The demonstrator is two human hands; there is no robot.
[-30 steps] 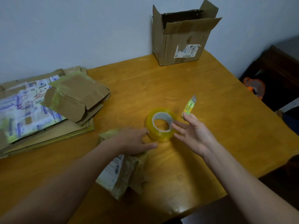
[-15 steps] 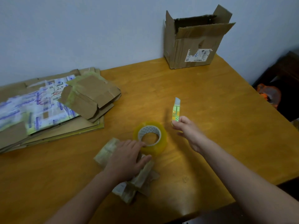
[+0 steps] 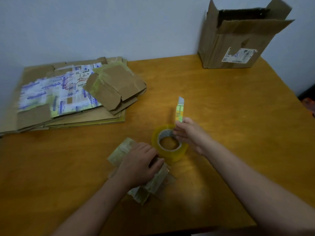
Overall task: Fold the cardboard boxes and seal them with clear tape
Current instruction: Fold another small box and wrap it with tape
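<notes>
A roll of clear yellowish tape (image 3: 178,155) lies flat on the wooden table (image 3: 230,120). Just left of it is a small flattened cardboard box (image 3: 121,150) with old tape and a label. My left hand (image 3: 139,166) lies on top of this box, fingers curled over its far edge beside the roll. My right hand (image 3: 191,136) pinches a yellow-green utility knife (image 3: 180,109) that points away from me. Its fingers hover at the roll's far rim.
A stack of flattened cardboard boxes (image 3: 68,101) lies at the back left, with a smaller folded box (image 3: 117,86) on top. An upright cardboard box (image 3: 238,45) with open flaps stands at the back right against the wall. The table edge runs close along the right.
My right hand has moved left with the knife, up to the tape roll. My left hand has stayed on the small box, its fingers now curled tighter over the edge.
</notes>
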